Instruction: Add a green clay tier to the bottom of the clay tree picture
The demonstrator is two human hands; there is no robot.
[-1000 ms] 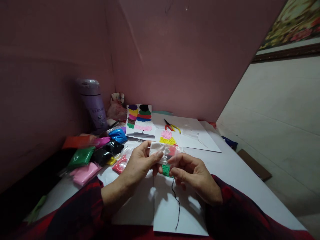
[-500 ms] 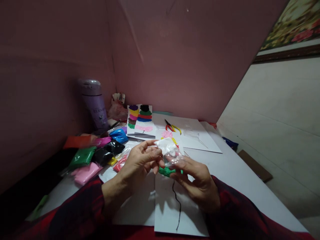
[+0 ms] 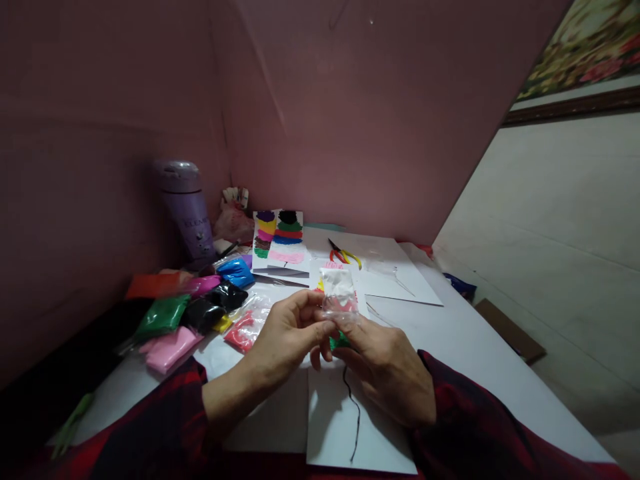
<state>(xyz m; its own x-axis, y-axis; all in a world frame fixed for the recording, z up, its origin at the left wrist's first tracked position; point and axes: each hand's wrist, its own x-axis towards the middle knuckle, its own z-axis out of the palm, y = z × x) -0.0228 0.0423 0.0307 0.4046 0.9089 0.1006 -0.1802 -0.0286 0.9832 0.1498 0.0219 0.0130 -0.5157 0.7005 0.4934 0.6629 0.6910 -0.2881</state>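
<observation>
A small clear bag of white clay (image 3: 339, 285) is held up between both hands above a white card (image 3: 333, 423). My left hand (image 3: 295, 327) pinches the bag's left lower edge, thumb and forefinger together. My right hand (image 3: 383, 357) grips its lower right side. Behind and below the bag, partly hidden, the card shows pink, yellow and green patches, with a black wavy line (image 3: 358, 417) running down toward me.
Coloured clay packets (image 3: 163, 315) pile up at the left, near a purple bottle (image 3: 189, 213). Colour-swatch cards (image 3: 287, 237) and red-yellow pliers (image 3: 345, 255) lie at the back. A brown board (image 3: 509, 330) is at the right.
The bag has turned more upright, its white clay now facing me at the top. My right hand has moved slightly left, and both hands are closer together at the bag's lower edge.
</observation>
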